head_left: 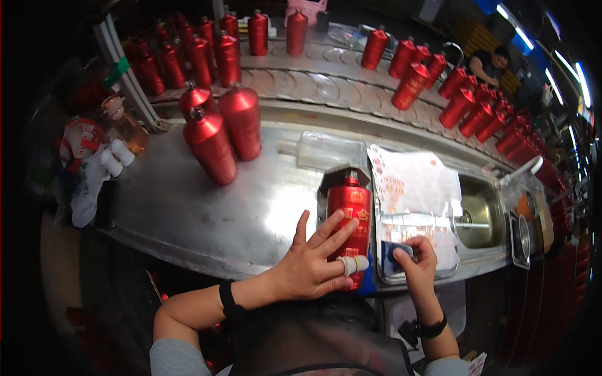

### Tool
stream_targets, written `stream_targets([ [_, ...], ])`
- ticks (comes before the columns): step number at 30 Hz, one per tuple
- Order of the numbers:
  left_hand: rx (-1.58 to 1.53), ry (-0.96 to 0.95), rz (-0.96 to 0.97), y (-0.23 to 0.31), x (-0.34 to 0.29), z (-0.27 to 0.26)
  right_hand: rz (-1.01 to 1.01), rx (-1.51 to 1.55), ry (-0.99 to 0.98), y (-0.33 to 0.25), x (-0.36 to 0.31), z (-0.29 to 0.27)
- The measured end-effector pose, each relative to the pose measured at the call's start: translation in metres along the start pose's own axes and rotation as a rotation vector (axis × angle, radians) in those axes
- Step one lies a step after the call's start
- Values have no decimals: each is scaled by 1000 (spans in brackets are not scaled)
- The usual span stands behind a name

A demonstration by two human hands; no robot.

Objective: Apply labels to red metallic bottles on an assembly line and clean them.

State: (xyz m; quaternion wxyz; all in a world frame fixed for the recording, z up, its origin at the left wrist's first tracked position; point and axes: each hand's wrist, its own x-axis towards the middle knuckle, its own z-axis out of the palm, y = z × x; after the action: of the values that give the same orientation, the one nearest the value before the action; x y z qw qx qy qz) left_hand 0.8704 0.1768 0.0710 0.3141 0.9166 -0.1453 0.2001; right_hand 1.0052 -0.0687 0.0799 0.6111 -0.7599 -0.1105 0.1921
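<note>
A glossy red bottle (351, 202) with gold print lies on its back in a dark cradle (327, 183), neck pointing away from me. Across its lower half rests my left hand (316, 266), fingers spread and lying flat on the red surface. One finger of that hand wears a whitish wrap (352, 265). Just right of the bottle, my right hand (419, 260) pinches a small dark blue flat piece (392, 258) between thumb and fingers. That piece is over the near left corner of a shallow tray (448, 271). Sheets of printed labels (417, 185) lie on the tray.
Three red bottles (210, 144) stand on the metal worktop (163, 213) at left. A clear plastic box (329, 150) sits behind the cradle. Beyond runs a conveyor (313, 84) carrying many red bottles. At right is a sink (480, 225); a co-worker (489, 66) is far right.
</note>
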Motion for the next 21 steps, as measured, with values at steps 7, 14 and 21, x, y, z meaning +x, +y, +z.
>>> stream_targets([
  [7,-908,361,-729,-36,42,-1,104,-137,-231,23,-16,-30],
  [14,-1743,-119,-882,-96,85,36,-711,-749,-211,2,-54,48],
  [21,-1817,-155,-892,-62,52,8,-583,-678,-364,-33,-87,37],
])
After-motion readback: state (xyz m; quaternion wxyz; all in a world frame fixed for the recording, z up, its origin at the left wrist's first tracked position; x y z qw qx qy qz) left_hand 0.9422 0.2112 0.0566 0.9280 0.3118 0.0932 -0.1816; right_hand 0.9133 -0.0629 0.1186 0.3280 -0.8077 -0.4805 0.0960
